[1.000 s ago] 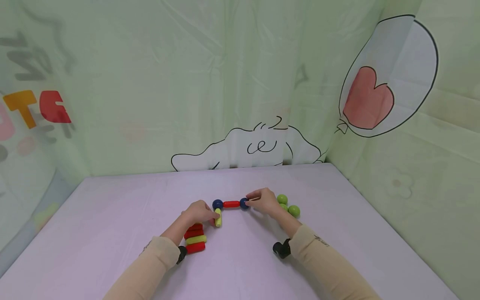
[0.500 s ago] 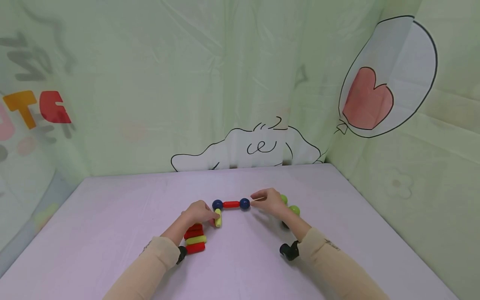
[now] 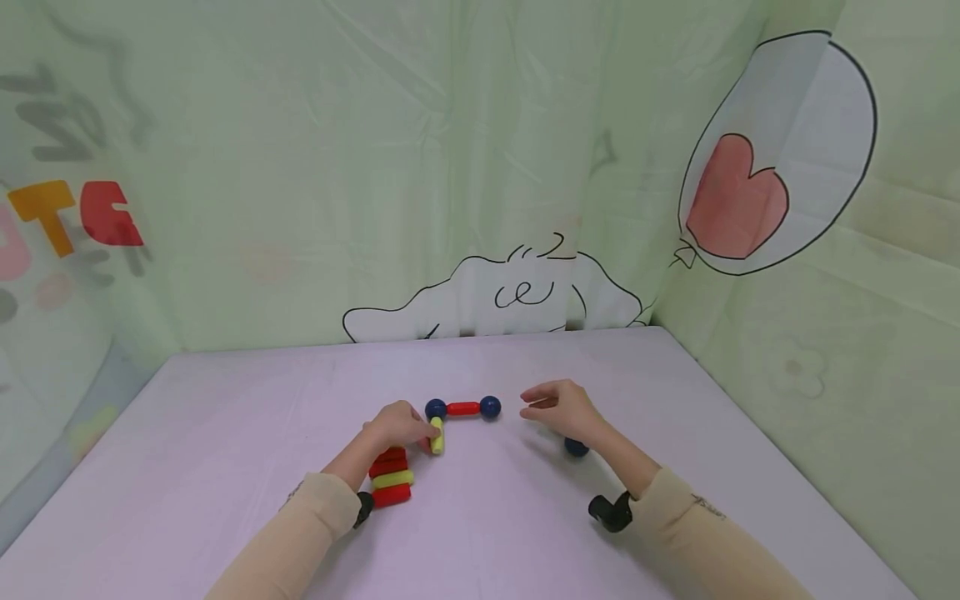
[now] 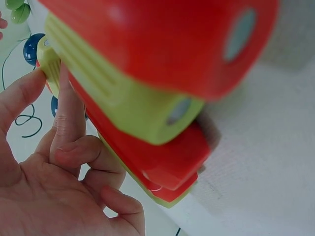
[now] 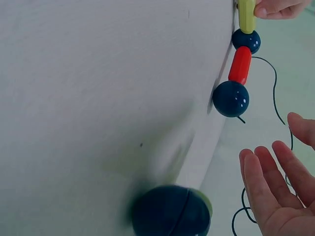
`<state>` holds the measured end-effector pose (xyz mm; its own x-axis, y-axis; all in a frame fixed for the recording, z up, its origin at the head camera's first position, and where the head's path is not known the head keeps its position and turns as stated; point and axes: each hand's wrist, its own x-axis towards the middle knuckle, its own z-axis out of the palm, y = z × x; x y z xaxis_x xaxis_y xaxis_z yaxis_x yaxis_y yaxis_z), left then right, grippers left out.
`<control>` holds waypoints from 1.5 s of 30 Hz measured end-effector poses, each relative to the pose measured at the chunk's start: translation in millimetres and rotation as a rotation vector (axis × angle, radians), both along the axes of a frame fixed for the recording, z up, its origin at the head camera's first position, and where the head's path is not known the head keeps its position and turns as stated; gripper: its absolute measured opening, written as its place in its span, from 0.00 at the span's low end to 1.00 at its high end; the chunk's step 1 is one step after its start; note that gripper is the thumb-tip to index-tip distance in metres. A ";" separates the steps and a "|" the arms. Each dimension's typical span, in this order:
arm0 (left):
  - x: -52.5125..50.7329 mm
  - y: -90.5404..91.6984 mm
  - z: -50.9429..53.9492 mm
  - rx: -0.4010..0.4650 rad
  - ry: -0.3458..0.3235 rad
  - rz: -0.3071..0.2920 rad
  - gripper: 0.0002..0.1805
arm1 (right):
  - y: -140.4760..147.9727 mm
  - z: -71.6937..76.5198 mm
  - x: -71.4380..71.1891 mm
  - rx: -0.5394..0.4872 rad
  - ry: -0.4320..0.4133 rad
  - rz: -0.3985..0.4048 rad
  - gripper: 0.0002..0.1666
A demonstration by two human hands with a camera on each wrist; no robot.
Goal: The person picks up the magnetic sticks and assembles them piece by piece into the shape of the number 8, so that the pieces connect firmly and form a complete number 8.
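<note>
My left hand (image 3: 397, 423) pinches a yellow-green rod (image 3: 437, 437) between thumb and fingertip; in the left wrist view the rod (image 4: 48, 64) touches a dark blue ball (image 4: 32, 48). From that ball (image 3: 435, 408) a red rod (image 3: 463, 408) runs right to a second blue ball (image 3: 491, 407), all lying on the table. To the right of this chain, my right hand (image 3: 566, 408) hovers with parted, fairly straight fingers, holding nothing. Under its wrist sits another blue ball (image 3: 576, 448), seen large in the right wrist view (image 5: 172, 211).
Several red and yellow-green rods (image 3: 392, 479) lie in a row beneath my left wrist. Green balls (image 4: 19, 13) appear in the left wrist view; my right hand hides them in the head view. Light printed curtains (image 3: 300, 208) border the table (image 3: 262, 433) behind and at the sides.
My right hand has let go of the blue ball at the chain's right end and moved right, covering the green balls. The left hand and the chain have stayed in place.
</note>
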<state>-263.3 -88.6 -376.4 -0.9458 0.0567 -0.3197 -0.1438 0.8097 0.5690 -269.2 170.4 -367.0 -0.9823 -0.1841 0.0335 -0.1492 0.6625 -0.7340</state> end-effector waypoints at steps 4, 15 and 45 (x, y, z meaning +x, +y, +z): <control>-0.8 -0.1 -0.9 -0.007 -0.001 0.003 0.14 | 8.6 0.9 5.1 -0.002 0.003 0.008 0.18; -2.6 -0.4 -1.9 -0.011 -0.001 0.003 0.16 | 36.8 0.6 19.6 0.022 0.058 0.043 0.19; -1.1 -0.2 0.0 -0.004 -0.003 0.004 0.14 | 60.0 -10.1 38.2 0.075 0.015 0.020 0.18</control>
<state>-264.4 -88.8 -376.3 -0.9451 0.0518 -0.3225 -0.1484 0.8115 0.5651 -231.0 230.4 -377.1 -0.9778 -0.2067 0.0333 -0.1737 0.7124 -0.6799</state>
